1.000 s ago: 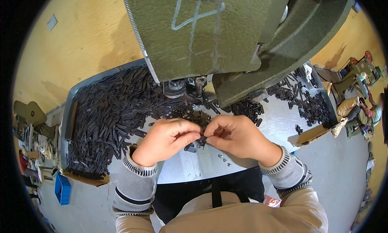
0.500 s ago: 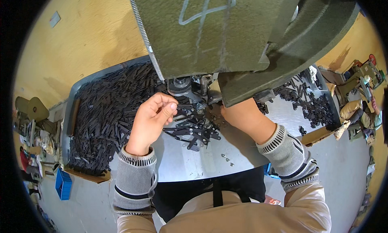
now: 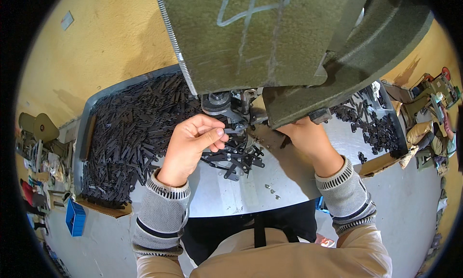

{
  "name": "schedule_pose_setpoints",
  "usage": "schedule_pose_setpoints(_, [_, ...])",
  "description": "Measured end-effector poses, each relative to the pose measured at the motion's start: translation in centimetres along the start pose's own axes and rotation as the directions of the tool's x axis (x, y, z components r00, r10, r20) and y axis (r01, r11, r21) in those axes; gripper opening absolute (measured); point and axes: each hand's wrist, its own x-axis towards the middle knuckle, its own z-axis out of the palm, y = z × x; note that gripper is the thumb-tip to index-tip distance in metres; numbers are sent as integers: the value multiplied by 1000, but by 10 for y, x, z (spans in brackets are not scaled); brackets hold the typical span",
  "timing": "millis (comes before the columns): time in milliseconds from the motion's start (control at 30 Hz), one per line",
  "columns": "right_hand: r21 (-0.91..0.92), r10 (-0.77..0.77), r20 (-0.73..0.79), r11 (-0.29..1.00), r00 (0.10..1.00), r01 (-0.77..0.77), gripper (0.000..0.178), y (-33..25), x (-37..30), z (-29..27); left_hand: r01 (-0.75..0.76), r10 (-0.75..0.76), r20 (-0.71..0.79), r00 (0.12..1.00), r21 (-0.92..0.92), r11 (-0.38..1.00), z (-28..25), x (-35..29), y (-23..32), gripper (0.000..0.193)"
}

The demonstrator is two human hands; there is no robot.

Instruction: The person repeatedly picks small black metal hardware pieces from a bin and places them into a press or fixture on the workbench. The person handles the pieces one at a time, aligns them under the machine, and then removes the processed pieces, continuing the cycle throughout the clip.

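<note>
Hands: Although both reach toward the working end of the olive-green machine (image 3: 255, 41), the person's left hand (image 3: 188, 145) and right hand (image 3: 310, 142) stand apart from each other.
Left grip: the thumb tip is closed against the curled fingers, and a thin flat strip (image 3: 235, 131) juts right from that pinch — it appears gripped at one end.
Strip: near the round metal part (image 3: 215, 102) under the machine, nearer the person than that part.
Right grip: the hand goes in under the machine's overhanging edge; its fingertips are hidden there, so whether they are closed on anything cannot be told.
Cluster: a loose bunch of dark flat pieces (image 3: 235, 162) lies on the metal tabletop (image 3: 212, 196), just right of the left hand and (from the person's side) nearer than the strip.
Shiny bits: a few small shiny bits (image 3: 277, 197) lie nearer the person, to the right of the cluster.
Left heap: flat dark bars (image 3: 125, 128) cover the left part of the tabletop, with brown cardboard (image 3: 103, 209) along the near edge.
Right heap: smaller dark parts (image 3: 383, 133) lie at the far right, another cardboard strip (image 3: 378, 165) in front of them.
Sleeves: grey knitted cuffs (image 3: 161, 220) with dark bands cover both forearms.
Surroundings: a yellow wall (image 3: 111, 37) rises behind; a blue crate (image 3: 75, 217) sits on the floor at left, and another person (image 3: 451, 143) shows small at the right edge.
</note>
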Motion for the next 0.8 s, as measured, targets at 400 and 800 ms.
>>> schedule_pose_setpoints(400, [316, 318, 75, 891, 945, -325, 16, 6, 3, 3, -139, 62, 172, 983, 485, 864, 10, -5, -5, 5])
schedule_pose_setpoints(800, [10, 361, 224, 928, 905, -372, 11, -9, -3, 7, 45, -44, 13, 999, -64, 997, 9, -2, -1, 10])
